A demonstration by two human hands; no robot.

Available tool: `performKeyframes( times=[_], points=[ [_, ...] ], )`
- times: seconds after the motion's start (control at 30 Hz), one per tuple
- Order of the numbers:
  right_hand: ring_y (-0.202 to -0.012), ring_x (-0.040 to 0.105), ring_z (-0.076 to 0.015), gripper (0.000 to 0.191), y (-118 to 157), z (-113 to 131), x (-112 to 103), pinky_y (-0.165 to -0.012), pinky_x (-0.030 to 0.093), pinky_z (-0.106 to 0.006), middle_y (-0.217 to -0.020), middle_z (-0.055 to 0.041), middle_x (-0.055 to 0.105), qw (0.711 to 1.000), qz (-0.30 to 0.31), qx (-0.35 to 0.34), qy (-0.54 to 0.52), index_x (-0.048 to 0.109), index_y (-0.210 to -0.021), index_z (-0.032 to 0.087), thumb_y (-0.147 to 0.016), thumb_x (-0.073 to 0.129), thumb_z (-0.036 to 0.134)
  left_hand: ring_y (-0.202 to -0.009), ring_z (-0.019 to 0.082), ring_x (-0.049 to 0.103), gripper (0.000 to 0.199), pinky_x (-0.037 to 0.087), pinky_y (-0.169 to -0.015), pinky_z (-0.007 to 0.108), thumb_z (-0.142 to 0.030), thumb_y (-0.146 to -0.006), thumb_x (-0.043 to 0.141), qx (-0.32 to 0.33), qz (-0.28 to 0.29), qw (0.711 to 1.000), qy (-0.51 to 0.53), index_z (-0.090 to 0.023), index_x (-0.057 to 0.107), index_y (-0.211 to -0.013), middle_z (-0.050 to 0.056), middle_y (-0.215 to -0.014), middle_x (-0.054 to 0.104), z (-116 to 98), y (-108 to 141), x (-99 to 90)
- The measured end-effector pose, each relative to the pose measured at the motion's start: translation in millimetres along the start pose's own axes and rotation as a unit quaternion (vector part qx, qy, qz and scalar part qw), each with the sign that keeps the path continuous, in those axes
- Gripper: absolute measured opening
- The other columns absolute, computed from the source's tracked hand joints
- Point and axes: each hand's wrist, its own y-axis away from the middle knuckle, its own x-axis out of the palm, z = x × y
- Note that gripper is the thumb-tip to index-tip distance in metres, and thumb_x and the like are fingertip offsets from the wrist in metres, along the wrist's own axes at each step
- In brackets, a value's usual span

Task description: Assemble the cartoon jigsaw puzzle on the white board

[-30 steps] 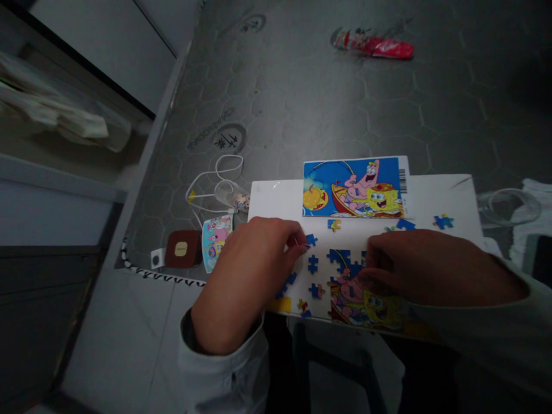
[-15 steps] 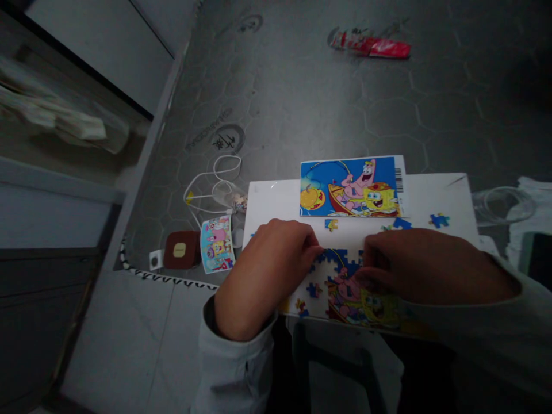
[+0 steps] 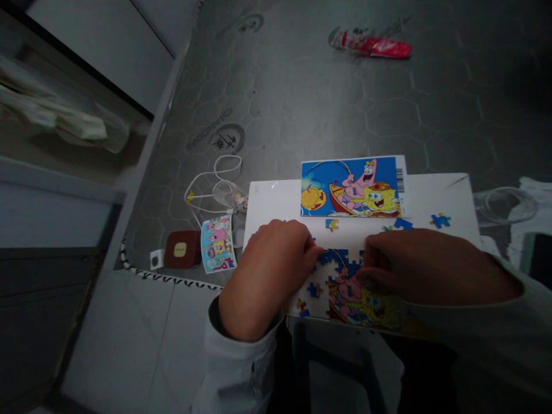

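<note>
A partly joined jigsaw puzzle [image 3: 347,287] with a cartoon boat scene lies on a white box-like surface [image 3: 276,201]. My left hand [image 3: 280,259] is closed in a pinch, its fingertips at the puzzle's upper left edge by blue pieces. Over the puzzle's right part, my right hand [image 3: 414,264] is closed too, thumb and forefinger together. Whatever either hand holds is hidden. Loose pieces lie about: a yellow-and-blue piece [image 3: 332,224], a blue piece [image 3: 440,219] and a dark blue piece [image 3: 314,290]. Behind the hands rests the picture card [image 3: 351,187] showing the same scene.
Left of the white surface are a smaller cartoon card [image 3: 218,244], a brown box [image 3: 183,250], a white cable [image 3: 214,173] and a clear bag of pieces [image 3: 233,198]. A red wrapper [image 3: 388,47] lies on the grey floor mat [image 3: 293,98]. Clear tubing [image 3: 511,204] is at right.
My left hand has shifted very slightly at the puzzle's edge. The right hand keeps its place and closed shape, and the pieces look the same.
</note>
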Motion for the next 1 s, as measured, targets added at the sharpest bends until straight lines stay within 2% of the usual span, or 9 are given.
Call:
performKeyframes(
  times=[0.17, 0.3, 0.43, 0.77, 0.9, 1.0],
  points=[
    [-0.075, 0.072, -0.0245, 0.021, 1.2, 3.4, -4.7, -0.061, 0.04, -0.036, -0.084, -0.0061, 0.08, 1.0, 0.017, 0.006, 0.006, 0.078, -0.082, 0.028, -0.092, 0.075, 0.046, -0.091, 0.031, 0.079, 0.028, 0.051, -0.079, 0.042, -0.04, -0.106, 0.069, 0.005, -0.002, 1.0, -0.008, -0.022, 0.09, -0.101, 0.012, -0.102, 0.089, -0.6, 1.1, -0.9],
    [-0.074, 0.071, -0.0248, 0.02, 1.2, 3.9, -5.8, -0.061, 0.039, -0.036, -0.082, -0.0056, 0.078, 1.0, 0.018, 0.011, -0.017, 0.077, -0.079, 0.028, -0.091, 0.079, 0.044, -0.09, 0.028, 0.077, 0.014, 0.048, -0.078, 0.039, -0.037, -0.101, 0.078, 0.008, -0.026, 1.0, 0.015, -0.026, 0.087, -0.099, 0.006, -0.1, 0.088, 0.0, 0.9, -1.1],
    [-0.07, 0.069, -0.0242, 0.02, 1.1, 4.1, -5.7, -0.06, 0.037, -0.037, -0.077, -0.0047, 0.075, 1.0, 0.005, 0.015, -0.013, 0.075, -0.075, 0.028, -0.089, 0.081, 0.041, -0.086, 0.025, 0.075, 0.005, 0.045, -0.077, 0.037, -0.032, -0.095, 0.086, 0.01, -0.008, 0.999, 0.038, -0.027, 0.086, -0.097, 0.002, -0.097, 0.087, 1.1, -1.0, 0.0],
    [-0.073, 0.071, -0.0237, 0.021, 0.5, 1.6, -4.0, -0.059, 0.039, -0.035, -0.084, -0.0065, 0.08, 1.0, 0.017, -0.002, 0.013, 0.079, -0.083, 0.028, -0.093, 0.074, 0.046, -0.09, 0.026, 0.075, 0.003, 0.043, -0.077, 0.038, -0.03, -0.097, 0.084, 0.004, -0.012, 0.999, 0.048, -0.027, 0.083, -0.098, 0.002, -0.099, 0.086, 2.3, -1.5, -0.5],
    [-0.08, 0.074, -0.025, 0.021, 1.7, 4.3, -6.4, -0.064, 0.042, -0.037, -0.089, -0.0064, 0.081, 0.999, 0.036, 0.01, 0.012, 0.078, -0.086, 0.028, -0.096, 0.072, 0.045, -0.092, 0.026, 0.075, 0.004, 0.042, -0.077, 0.038, -0.03, -0.099, 0.082, 0.009, -0.033, 0.998, 0.055, -0.027, 0.083, -0.1, 0.001, -0.099, 0.086, -0.3, 0.0, -3.0],
    [-0.08, 0.074, -0.0262, 0.017, 2.1, 5.4, -6.6, -0.064, 0.042, -0.037, -0.087, -0.0063, 0.081, 1.0, 0.028, 0.015, 0.001, 0.078, -0.083, 0.028, -0.093, 0.076, 0.042, -0.093, 0.026, 0.075, 0.007, 0.042, -0.078, 0.039, -0.031, -0.1, 0.081, 0.02, -0.048, 0.996, 0.071, -0.028, 0.085, -0.105, 0.0, -0.1, 0.086, -1.0, -1.2, -1.8]
  ],
)
